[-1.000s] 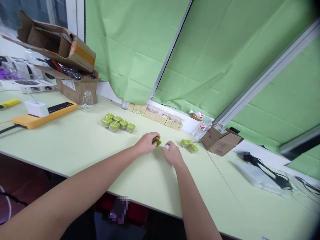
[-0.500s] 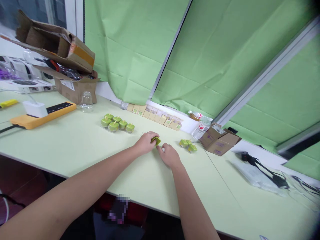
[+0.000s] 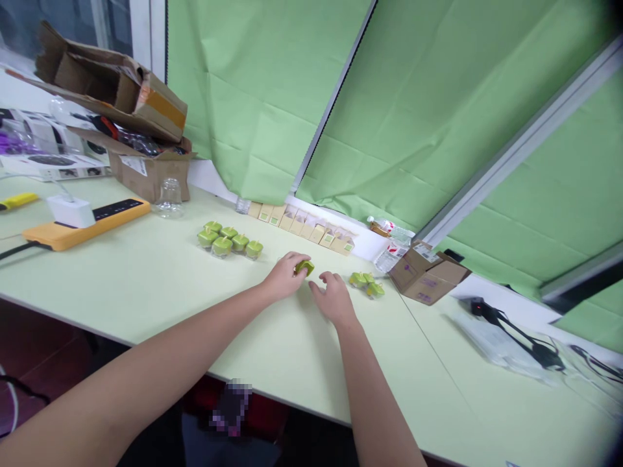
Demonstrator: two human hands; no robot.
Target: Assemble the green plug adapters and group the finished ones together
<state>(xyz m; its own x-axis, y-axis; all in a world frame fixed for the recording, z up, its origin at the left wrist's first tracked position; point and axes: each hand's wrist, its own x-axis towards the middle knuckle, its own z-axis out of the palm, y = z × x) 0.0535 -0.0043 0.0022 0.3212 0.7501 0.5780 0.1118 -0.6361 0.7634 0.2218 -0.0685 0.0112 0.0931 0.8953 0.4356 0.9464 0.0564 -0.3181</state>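
Green-capped jar [image 3: 305, 266] sits near the middle of the pale table [image 3: 146, 285], pinched in my left hand [image 3: 285, 277], and only its green top shows past the fingers. Sweeping from the left edge, I see a yellow marker [image 3: 18, 200] lying flat. Next to it is an orange power strip [image 3: 97, 220] with a white adapter [image 3: 71, 211] plugged into it. Behind these a torn cardboard box [image 3: 111, 74] lies tilted on top of a second open carton [image 3: 150, 170], and a clear glass bottle [image 3: 170, 196] stands upright just in front of that carton. Further right, a cluster of green-capped jars [image 3: 228, 239] stands together, well apart from my hands. A row of small cartons [image 3: 302, 224] lines the foot of the green blind [image 3: 253, 97]. My left hand is clenched around the jar, thumb and fingertips closed on its top, with the forearm stretched out over the table. Just beside it, my right hand [image 3: 333, 297] is released: palm down, fingers loosely spread on the surface, gripping nothing that I can make out. Near its fingertips lies a small group of green jars [image 3: 366, 283]. Beyond them a plastic water bottle [image 3: 392, 251] lies on its side, touching a small brown box [image 3: 428, 274]. At the far right a black cable [image 3: 516, 331] trails across a clear plastic sleeve.
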